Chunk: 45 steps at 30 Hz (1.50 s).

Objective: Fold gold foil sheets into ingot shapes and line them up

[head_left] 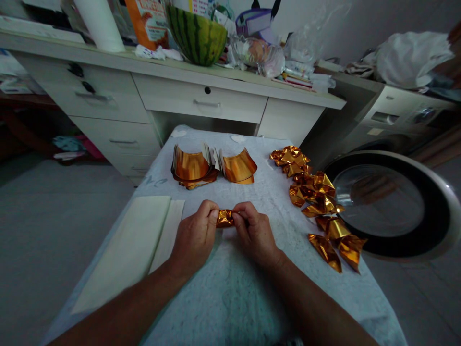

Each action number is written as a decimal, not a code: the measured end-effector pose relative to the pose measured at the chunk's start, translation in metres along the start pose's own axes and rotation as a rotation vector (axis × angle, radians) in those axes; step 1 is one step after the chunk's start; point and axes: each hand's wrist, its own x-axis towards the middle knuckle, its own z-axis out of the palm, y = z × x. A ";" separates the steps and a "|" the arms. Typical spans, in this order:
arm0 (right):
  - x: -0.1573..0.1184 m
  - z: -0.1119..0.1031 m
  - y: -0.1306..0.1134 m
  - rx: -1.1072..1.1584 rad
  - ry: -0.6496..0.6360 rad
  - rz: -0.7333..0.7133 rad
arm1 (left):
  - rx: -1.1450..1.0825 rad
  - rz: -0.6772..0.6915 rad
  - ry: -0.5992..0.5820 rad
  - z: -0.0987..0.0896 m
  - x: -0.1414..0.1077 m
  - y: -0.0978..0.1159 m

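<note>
A small piece of folded gold foil (225,218) is held between my two hands above the cloth-covered table (230,288). My left hand (196,235) pinches its left end, and my right hand (255,233) pinches its right end. Beyond them lie two stacks of curved gold foil sheets, a left stack (192,166) and a right stack (239,166). Along the table's right side runs a heap of folded gold foil pieces (319,192). Pale paper sheets (126,250) lie flat to the left of my left hand.
Behind the table stands a white desk (201,103) with drawers, bearing a cut watermelon (198,36), a paper roll (101,24) and plastic bags. At the right, a washing machine (403,115) has its round door (387,202) open beside the table edge.
</note>
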 end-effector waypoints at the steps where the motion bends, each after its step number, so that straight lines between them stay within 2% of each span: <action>1: 0.000 0.000 0.000 0.007 -0.002 0.010 | -0.003 0.007 -0.002 0.000 0.000 0.000; 7: 0.000 -0.002 0.001 -0.040 0.017 -0.015 | -0.025 -0.005 -0.050 0.000 0.001 0.000; 15: -0.002 -0.004 0.001 -0.053 -0.021 -0.095 | -0.055 0.003 -0.059 0.001 0.002 0.000; 23: 0.000 -0.003 0.001 -0.071 0.068 0.000 | -0.091 0.111 -0.097 0.001 -0.002 0.003; 32: -0.002 -0.004 0.000 -0.084 0.030 -0.081 | -0.042 -0.018 -0.020 0.000 -0.001 0.002; 40: -0.001 -0.005 0.000 -0.068 0.050 -0.040 | -0.122 0.113 -0.128 0.000 -0.002 0.001; 45: -0.002 -0.005 0.001 -0.070 0.070 -0.054 | -0.121 0.042 -0.123 0.000 -0.001 0.003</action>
